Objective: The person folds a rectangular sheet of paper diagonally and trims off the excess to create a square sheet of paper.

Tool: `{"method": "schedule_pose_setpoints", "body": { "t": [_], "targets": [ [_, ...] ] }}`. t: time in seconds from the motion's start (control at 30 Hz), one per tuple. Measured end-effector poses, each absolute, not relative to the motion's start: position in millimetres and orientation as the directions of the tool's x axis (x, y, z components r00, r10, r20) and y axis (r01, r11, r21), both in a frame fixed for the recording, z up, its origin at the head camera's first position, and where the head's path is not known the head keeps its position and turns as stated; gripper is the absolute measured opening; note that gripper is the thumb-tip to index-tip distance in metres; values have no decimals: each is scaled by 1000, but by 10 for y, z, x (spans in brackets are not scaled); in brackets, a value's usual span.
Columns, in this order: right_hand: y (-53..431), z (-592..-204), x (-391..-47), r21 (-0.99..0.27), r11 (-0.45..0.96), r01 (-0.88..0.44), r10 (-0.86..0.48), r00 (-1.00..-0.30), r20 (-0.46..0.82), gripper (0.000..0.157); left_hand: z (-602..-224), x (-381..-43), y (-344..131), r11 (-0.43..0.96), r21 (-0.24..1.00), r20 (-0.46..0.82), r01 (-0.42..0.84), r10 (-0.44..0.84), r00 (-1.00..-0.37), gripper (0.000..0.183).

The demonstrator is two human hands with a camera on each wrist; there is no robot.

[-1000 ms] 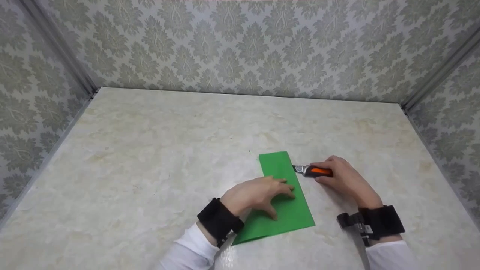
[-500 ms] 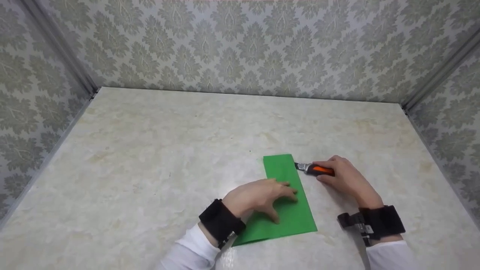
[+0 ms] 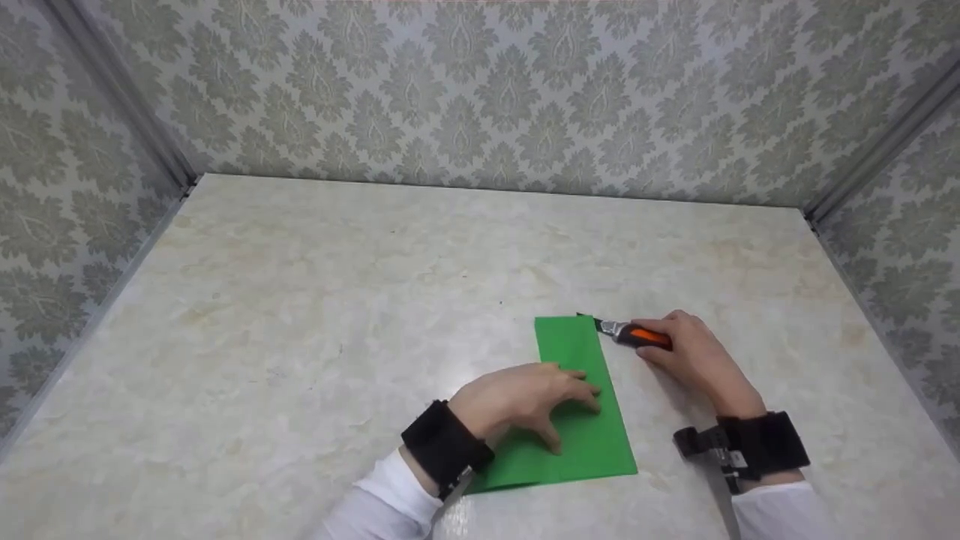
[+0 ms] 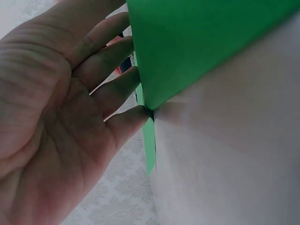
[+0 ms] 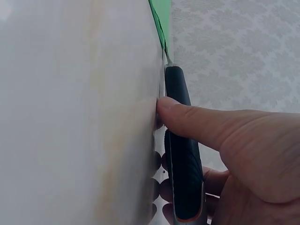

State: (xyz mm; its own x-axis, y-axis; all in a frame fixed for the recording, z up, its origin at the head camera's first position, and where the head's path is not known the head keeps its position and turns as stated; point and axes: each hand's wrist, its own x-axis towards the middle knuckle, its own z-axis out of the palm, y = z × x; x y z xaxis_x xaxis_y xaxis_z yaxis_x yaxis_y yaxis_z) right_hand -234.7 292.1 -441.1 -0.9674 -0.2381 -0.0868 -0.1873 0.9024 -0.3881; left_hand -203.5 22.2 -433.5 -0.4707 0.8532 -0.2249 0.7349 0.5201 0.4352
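A folded sheet of green paper (image 3: 592, 435) lies on the table, its layers parted slightly at the near edge. My left hand (image 3: 517, 401) rests on it with fingers spread, the fingertips (image 4: 133, 77) pressing along its surface in the left wrist view. On the paper's right side my right hand (image 3: 697, 356) grips the black and orange handle of a utility knife (image 3: 646, 337), thumb lying along it in the right wrist view. The knife's blade runs in between the paper layers near the far right corner. Its dark tip pokes out just past the far edge; the middle of the blade is hidden.
The pale marbled table (image 3: 300, 300) reaches back to a patterned wall (image 3: 465, 90), with side walls at left and right. A black strap (image 3: 448, 448) is worn on my left wrist and another strap (image 3: 765, 446) on my right.
The paper has slid toward me and a little right, turning slightly, with my left hand on it. The blade tip now shows beyond the far edge; my right hand has barely moved.
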Motion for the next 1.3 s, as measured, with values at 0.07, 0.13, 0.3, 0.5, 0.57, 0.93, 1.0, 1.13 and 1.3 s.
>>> {"method": "schedule_pose_setpoints", "body": {
  "t": [0.07,0.13,0.3,0.5,0.57,0.93,1.0,1.13,1.3],
  "targets": [
    [2928,-4414,-2356,-382,905,-186,-237,-967,-90,48,-4335,-2037,223,517,437,-227,736,855,-466,70],
    [2931,-4415,-2360,-379,906,-189,-240,-967,-90,48,-4336,-2040,223,514,439,-228,737,857,-463,70],
    [2932,-4422,-2362,-379,904,-197,-242,-967,-75,47,-4336,-2042,223,510,446,-234,735,859,-455,69],
    [2939,-4435,-2369,-385,902,-195,-227,-973,-39,46,-4333,-2022,246,487,439,-236,755,873,-426,70],
    [2960,-4433,-2374,-394,902,-174,-205,-978,-38,46,-4329,-2010,258,475,438,-231,763,880,-415,70],
    [3229,-4412,-2384,-346,938,-24,-60,-994,-94,51,-4330,-2032,224,518,380,-176,766,854,-490,56],
    [3258,-4409,-2385,-328,945,-21,-58,-993,-104,52,-4335,-2036,213,539,305,-112,785,839,-533,48],
    [3304,-4392,-2386,-311,950,-11,-53,-990,-127,54,-4347,-2024,191,616,142,16,775,781,-624,34],
    [3358,-4377,-2380,-313,950,-4,-45,-991,-125,52,-4319,-1962,183,715,67,-26,696,699,-715,40]
  ]
}}
